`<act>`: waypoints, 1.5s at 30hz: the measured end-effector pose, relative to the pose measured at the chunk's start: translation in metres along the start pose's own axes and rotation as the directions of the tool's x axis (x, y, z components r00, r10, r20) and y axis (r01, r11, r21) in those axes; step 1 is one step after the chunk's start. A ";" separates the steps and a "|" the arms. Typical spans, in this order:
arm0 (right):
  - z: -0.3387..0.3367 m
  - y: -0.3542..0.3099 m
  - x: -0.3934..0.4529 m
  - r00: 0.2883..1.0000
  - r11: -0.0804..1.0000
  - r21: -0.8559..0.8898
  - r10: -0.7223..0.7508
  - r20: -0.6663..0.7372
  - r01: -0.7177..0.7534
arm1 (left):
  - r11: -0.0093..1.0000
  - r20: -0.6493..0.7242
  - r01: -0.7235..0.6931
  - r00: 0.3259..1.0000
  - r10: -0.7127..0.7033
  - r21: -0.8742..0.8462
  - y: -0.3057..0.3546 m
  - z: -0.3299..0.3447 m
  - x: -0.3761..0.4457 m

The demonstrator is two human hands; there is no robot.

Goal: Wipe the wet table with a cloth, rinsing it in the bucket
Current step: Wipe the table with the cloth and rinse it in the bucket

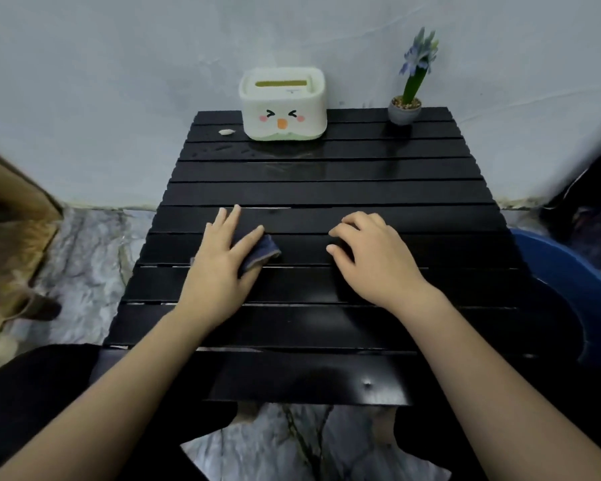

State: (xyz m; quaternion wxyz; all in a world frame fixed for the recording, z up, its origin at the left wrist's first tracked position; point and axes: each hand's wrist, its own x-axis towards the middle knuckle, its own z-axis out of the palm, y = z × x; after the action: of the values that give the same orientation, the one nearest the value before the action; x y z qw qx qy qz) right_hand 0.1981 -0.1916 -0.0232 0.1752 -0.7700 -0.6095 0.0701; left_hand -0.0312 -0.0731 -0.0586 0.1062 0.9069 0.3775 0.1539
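Observation:
A black slatted table [327,192] fills the middle of the head view, with water drops and a wet sheen on its far slats. My left hand [219,258] lies flat on a small dark blue cloth [261,253], pressing it onto the table; only the cloth's right corner shows past my fingers. My right hand [372,258] rests on the table to the right, fingers curled down and apart, holding nothing. A blue bucket [569,272] stands on the floor at the table's right side, partly hidden by the table edge.
A white tissue box [282,105] with a cartoon face stands at the table's far edge against the wall. A small potted plant [405,109] is at the far right corner. A tiny white scrap [226,132] lies left of the box. A brown object [11,237] sits on the floor left.

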 end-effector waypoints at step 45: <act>0.025 -0.034 0.037 0.988 0.995 -0.003 -0.098 0.118 0.099 | 0.949 0.092 -0.312 0.947 0.307 0.038 -0.024 -0.063 -0.025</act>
State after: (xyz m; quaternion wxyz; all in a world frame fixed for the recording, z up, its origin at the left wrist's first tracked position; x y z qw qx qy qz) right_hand 0.1681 -0.1451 -0.0309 0.1387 -0.7343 -0.6564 0.1038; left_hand -0.0865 -0.0695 -0.0126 0.0729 0.9631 0.2296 0.1202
